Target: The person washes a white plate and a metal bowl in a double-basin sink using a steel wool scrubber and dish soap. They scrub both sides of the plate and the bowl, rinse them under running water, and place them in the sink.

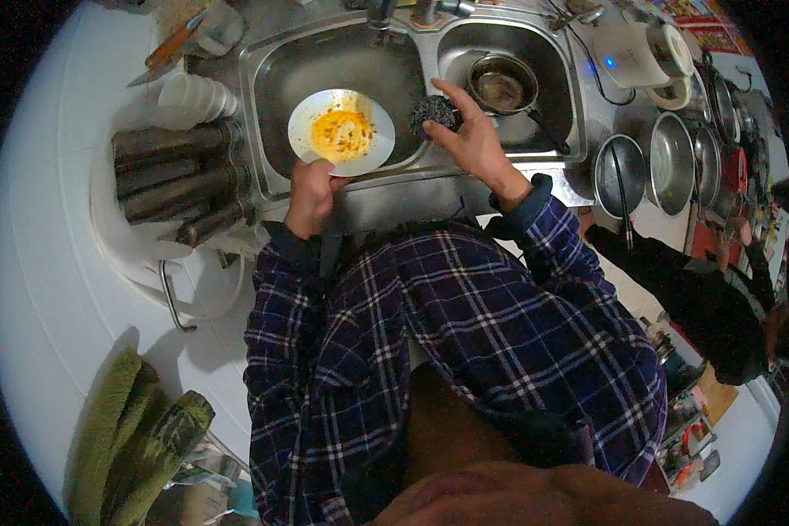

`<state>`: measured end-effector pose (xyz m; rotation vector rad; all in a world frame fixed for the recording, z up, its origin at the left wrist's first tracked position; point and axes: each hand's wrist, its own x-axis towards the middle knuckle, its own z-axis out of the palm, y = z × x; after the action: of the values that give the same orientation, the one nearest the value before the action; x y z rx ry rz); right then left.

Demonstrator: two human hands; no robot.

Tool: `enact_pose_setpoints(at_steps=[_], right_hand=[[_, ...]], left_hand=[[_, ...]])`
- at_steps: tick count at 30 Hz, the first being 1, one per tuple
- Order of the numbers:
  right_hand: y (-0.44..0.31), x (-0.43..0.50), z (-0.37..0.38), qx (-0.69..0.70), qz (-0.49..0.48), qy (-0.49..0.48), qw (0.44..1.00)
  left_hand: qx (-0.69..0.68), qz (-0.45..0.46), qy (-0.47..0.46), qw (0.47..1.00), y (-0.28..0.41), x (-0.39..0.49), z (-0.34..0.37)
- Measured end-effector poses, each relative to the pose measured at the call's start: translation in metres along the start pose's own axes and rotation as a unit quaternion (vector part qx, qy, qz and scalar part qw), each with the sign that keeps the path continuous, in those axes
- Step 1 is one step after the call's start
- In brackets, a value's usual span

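My left hand (313, 194) grips the near rim of a white plate (301, 135), thumb on top. Orange-yellow sauce with dark food bits (343, 133) coats the plate's middle. The plate is held tilted over the left basin (289, 72) of a stainless steel double sink. A dark wire scouring pad (432, 114) is pinched between the thumb and fingers of my right hand (471, 135), above the divider and apart from the plate. In the right basin (457, 49) sits a small dark pan (502, 84) with a black handle, its inside stained brown.
The faucet (381, 14) rises behind the basins. At left stand stacked white cups (197, 100) and a knife with a wooden handle (174, 45). Metal bowls (670, 164) and a pan with chopsticks (619, 176) line the right. Another person in dark clothes (690, 296) is beyond.
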<state>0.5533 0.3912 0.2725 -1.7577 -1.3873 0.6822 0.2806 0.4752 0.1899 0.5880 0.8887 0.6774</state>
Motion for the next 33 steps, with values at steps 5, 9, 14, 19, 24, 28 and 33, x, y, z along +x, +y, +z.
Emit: enact_pose_setpoints(at_steps=[5, 9, 14, 19, 24, 28, 33], right_hand=[[-0.010, -0.016, -0.001, -0.036, -0.014, 0.003, 0.999], [-0.007, -0.020, 0.001, -0.106, -0.068, 0.002, 0.992], [-0.007, -0.019, 0.028, -0.132, -0.030, -0.032, 0.990], [-0.019, 0.019, 0.084, -0.117, -0.041, -0.064, 0.990], [0.036, 0.047, 0.135, -0.258, -0.269, -0.005, 0.928], [-0.007, 0.024, 0.162, -0.348, -0.265, -0.172, 0.883], [-0.002, 0.040, 0.123, -0.282, -0.275, -0.011, 0.919]], left_hand=[[0.079, -0.017, 0.029, 0.996, -0.039, 0.042, -0.041], [0.117, 0.044, -0.060, 0.990, -0.049, 0.048, -0.061], [-0.018, -0.057, -0.007, 0.998, -0.029, 0.033, -0.037], [0.273, 0.174, -0.126, 0.938, -0.038, 0.030, -0.088], [-0.084, -0.009, -0.223, 0.971, -0.043, 0.010, -0.047], [-0.123, -0.099, -0.202, 0.967, -0.053, 0.029, -0.102], [-0.038, -0.070, -0.122, 0.989, -0.022, -0.018, -0.048]])
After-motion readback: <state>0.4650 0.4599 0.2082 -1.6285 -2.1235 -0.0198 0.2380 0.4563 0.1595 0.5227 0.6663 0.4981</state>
